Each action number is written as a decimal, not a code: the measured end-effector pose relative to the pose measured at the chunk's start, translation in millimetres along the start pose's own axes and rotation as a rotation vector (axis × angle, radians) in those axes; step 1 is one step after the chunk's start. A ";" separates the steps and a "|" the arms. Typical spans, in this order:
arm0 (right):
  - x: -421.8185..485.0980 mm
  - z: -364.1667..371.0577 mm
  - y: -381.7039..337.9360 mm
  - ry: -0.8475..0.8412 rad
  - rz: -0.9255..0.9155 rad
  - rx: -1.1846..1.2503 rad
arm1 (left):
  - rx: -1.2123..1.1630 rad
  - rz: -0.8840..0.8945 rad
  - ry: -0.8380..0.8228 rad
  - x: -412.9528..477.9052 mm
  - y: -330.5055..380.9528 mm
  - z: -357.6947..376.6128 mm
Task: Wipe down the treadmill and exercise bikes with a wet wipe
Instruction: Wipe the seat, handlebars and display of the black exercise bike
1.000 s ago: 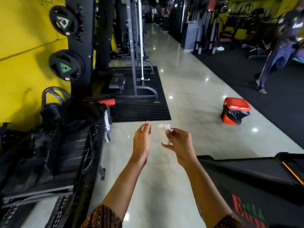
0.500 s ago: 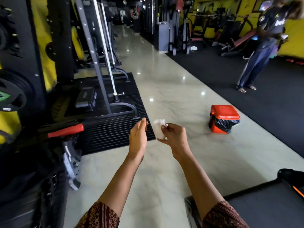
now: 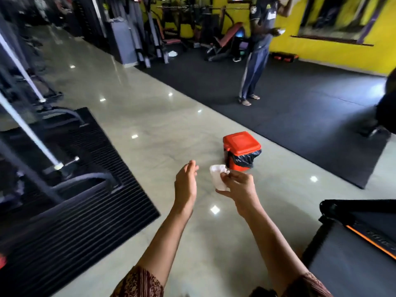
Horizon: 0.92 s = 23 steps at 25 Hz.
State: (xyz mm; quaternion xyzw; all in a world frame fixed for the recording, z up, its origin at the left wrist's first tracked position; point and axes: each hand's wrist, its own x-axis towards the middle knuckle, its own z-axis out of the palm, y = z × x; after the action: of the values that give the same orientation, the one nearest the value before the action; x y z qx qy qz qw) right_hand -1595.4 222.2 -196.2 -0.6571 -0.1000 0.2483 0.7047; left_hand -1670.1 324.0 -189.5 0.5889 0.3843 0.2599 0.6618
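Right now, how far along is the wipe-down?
Done: nothing the frame can confirm; no wiped surface is distinguishable. In hand: the right hand pinches a white wet wipe above the floor; the left hand is open beside it. Left: the treadmill at lower right is not being touched, and no exercise bike is identifiable.

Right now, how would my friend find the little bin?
Look at the shiny pale floor between the black ribbed mat and the dark rubber flooring. Just beyond the right hand holding the white wipe stands the bin. It's the only bright red thing on that floor, lined with a black bag.
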 end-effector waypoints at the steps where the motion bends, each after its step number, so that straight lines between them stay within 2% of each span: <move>1: 26.0 -0.4 -6.8 0.047 -0.031 0.019 | 0.022 0.008 -0.060 28.6 8.5 14.6; 4: 88.9 -9.5 -22.5 0.190 -0.072 0.053 | 0.058 -0.008 -0.204 97.6 26.9 64.0; 8: 164.4 -41.9 -24.3 0.333 -0.041 0.085 | 0.088 -0.025 -0.367 165.7 34.5 139.3; 12: 265.3 -95.6 -39.5 0.438 -0.042 0.123 | 0.094 -0.034 -0.498 244.1 39.3 244.9; 17: 380.8 -178.7 -92.5 0.565 -0.093 0.125 | 0.057 -0.064 -0.658 320.9 66.7 396.8; 23: 494.4 -269.4 -126.3 0.682 -0.083 0.119 | 0.116 -0.050 -0.782 392.1 74.0 543.2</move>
State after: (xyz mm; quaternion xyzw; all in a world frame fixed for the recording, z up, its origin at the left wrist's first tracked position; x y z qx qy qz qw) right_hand -1018.4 222.4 -196.0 -0.6552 0.1291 -0.0090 0.7443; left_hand -996.1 334.1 -190.4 0.6704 0.1313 -0.0222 0.7300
